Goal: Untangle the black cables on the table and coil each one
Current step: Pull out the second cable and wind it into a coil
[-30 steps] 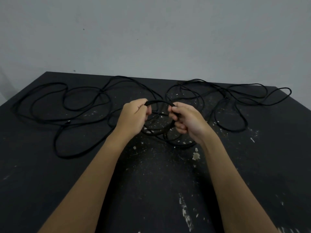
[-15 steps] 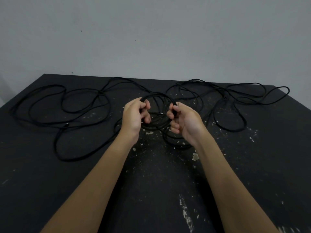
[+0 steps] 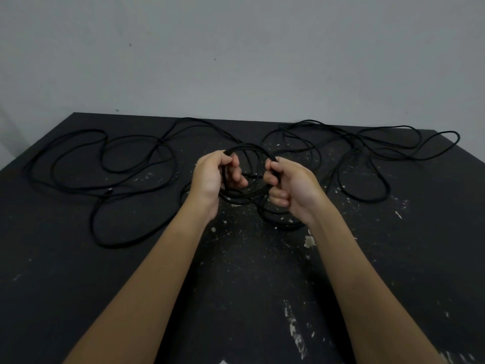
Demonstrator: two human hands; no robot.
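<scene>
Black matte tabletop (image 3: pixel 78 285), flecked with white paint, fills the lower view. Plain grey wall (image 3: pixel 236 61) stands behind the table's far edge. Loose thin black cables lie in overlapping loops across the table's far half: one tangle (image 3: pixel 110 245) toward its left side, a second tangle (image 3: pixel 378 201) toward its right. Small round coil of black cable (image 3: pixel 244 198) is held just above the table's centre. Left hand (image 3: pixel 212 177) grips the coil's left side, fingers curled round the strands. Right hand (image 3: pixel 291 187) grips its right side, fingers likewise curled.
</scene>
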